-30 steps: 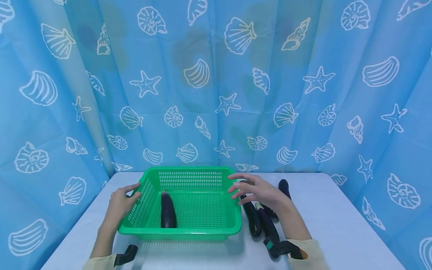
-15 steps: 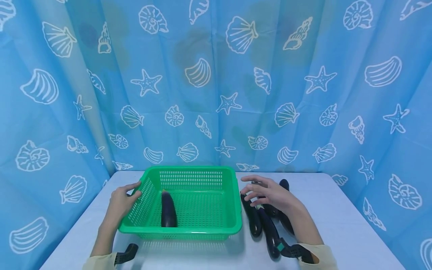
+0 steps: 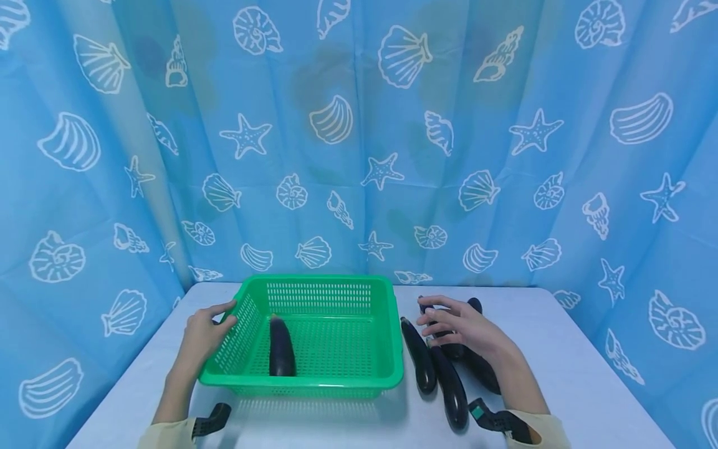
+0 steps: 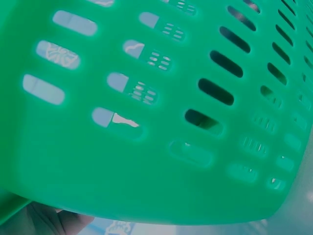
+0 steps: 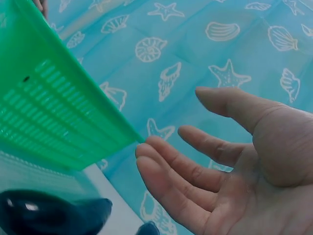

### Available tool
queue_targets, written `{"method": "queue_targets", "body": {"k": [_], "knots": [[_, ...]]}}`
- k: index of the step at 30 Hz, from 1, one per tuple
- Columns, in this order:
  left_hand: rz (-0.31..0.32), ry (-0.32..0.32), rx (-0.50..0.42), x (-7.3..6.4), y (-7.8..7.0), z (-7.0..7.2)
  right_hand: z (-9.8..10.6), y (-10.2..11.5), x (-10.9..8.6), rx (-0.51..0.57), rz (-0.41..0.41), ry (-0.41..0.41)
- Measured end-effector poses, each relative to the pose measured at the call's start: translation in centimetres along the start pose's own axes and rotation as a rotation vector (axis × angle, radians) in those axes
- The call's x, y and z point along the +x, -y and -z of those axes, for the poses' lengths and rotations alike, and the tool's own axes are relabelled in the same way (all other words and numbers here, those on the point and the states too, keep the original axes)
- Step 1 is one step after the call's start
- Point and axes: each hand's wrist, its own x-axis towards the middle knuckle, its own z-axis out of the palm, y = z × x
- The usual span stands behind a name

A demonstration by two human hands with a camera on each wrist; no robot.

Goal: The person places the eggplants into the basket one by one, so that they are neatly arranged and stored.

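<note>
A green plastic basket [image 3: 303, 381] stands on the table with one dark purple eggplant [image 3: 282, 349] lying inside, toward its left. My left hand [image 3: 204, 333] holds the basket's left rim between thumb and fingers; the left wrist view is mostly filled by the slotted basket wall [image 4: 98, 171]. Over the pile of eggplants [image 3: 450, 390] to the right of the basket hovers my right hand [image 3: 468, 327], fingers spread and loosely bent, palm facing left. Nothing is in it. The hand and forearm partly hide the eggplants at the back. One dark eggplant [image 5: 44, 213] shows below this hand in the right wrist view.
A white cloth [image 3: 566, 374] covers the table. Blue curtains [image 3: 359, 137] with white shell and starfish prints hang behind and at both sides. The nearest eggplant [image 3: 417, 358] lies close beside the basket's right wall.
My right hand has moved right, from over the basket's right rim to above the eggplant pile. The left hand stays on the rim, and the basket and its eggplant stay put.
</note>
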Motion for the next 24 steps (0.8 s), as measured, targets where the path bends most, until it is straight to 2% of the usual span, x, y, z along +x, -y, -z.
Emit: {"method": "queue_targets", "body": {"k": [9,16,24], "knots": [[-0.006,-0.008,0.015,0.1,0.2,-0.1,1.1,-0.5,-0.6,-0.117,-0.042,-0.067],[-0.009,-0.011,0.007,0.1,0.5,-0.1,2.2,-1.2,-0.9,-0.224,-0.09,-0.175],[-0.02,-0.015,0.005,0.1,0.4,-0.1,3.0,-1.6,-1.5,-0.318,-0.095,-0.245]]}}
